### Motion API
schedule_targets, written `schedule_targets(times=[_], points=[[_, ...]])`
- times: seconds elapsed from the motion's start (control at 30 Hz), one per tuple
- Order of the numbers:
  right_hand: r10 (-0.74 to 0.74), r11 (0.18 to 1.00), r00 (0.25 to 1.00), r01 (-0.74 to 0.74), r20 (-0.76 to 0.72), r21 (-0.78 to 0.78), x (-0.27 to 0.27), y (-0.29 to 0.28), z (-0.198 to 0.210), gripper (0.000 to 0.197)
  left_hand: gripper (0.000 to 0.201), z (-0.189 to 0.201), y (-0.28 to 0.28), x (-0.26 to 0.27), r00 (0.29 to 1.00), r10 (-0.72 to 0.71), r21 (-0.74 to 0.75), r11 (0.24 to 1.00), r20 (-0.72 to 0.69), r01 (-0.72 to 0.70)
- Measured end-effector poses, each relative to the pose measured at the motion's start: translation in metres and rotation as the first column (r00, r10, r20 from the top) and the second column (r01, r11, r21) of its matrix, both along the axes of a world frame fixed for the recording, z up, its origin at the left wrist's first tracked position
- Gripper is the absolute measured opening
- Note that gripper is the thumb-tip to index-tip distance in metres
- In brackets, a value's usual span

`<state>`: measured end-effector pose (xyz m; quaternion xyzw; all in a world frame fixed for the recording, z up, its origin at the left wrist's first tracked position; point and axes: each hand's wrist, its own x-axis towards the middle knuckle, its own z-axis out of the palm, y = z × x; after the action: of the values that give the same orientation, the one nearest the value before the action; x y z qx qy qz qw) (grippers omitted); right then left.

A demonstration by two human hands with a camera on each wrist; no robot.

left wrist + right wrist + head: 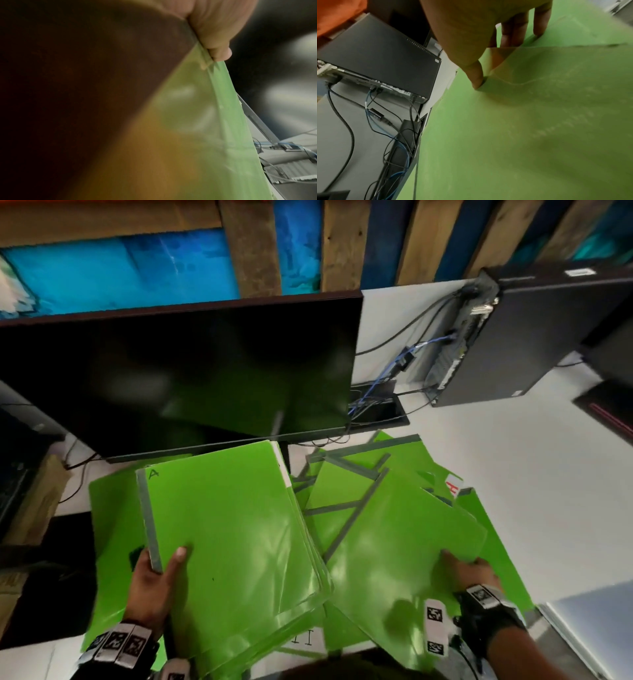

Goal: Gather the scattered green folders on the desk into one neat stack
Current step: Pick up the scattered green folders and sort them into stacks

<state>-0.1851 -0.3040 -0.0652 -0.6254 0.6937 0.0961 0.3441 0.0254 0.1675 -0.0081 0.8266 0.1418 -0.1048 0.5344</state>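
The green folders (pixel 346 494) lie fanned on the counter (pixel 513 460) right of the gathered stack (pixel 233 529) gripped by the left hand (pixel 154 580), while the right hand (pixel 469 571), nearer, pinches the top loose folder (pixel 404 542).

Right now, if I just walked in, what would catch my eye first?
The bright green folders fanned across the white desk, below a big dark monitor. The left hand grips a gathered bundle by its grey spine, while the right hand pinches another folder's edge.
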Motion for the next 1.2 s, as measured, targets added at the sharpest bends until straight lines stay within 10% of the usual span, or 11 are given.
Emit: schedule_targets(times=[0.33,0.6,0.7,0.87,0.93,1.1,1.2], points=[[0.084,0.996,0.959,-0.072,0.272,-0.054,0.003,-0.014,0.047,0.045,0.041,0.010,-0.023,0.014,0.995,-0.099,0.067,0.993,0.028,0.097],[0.428,0.899,0.574,-0.351,0.698,-0.263,0.030,-0.079,0.179,0.008,0.031,0.027,-0.047,0.005,0.982,-0.165,-0.005,0.986,0.095,0.166],[0.611,0.771,0.465,-0.534,0.640,-0.348,0.058,-0.095,0.229,0.035,0.026,0.041,-0.063,-0.002,0.974,-0.182,-0.008,0.983,0.132,0.185],[0.814,0.528,0.311,-0.749,0.491,-0.400,0.109,-0.099,0.297,0.017,0.027,0.057,-0.076,-0.009,0.972,-0.177,-0.035,0.982,0.153,0.184],[0.824,0.475,0.240,-0.786,0.513,-0.396,0.124,-0.087,0.318,0.053,0.031,0.058,-0.078,-0.012,0.975,-0.175,-0.045,0.982,0.136,0.182],[0.882,0.289,0.033,-0.826,0.471,-0.484,0.185,-0.026,0.302,0.058,0.047,0.063,-0.101,-0.026,0.977,-0.197,-0.145,0.967,0.085,0.208],[0.907,0.308,0.062,-0.772,0.417,-0.556,0.213,-0.006,0.246,0.045,0.054,0.064,-0.115,-0.035,0.969,-0.235,-0.198,0.949,0.071,0.245]])
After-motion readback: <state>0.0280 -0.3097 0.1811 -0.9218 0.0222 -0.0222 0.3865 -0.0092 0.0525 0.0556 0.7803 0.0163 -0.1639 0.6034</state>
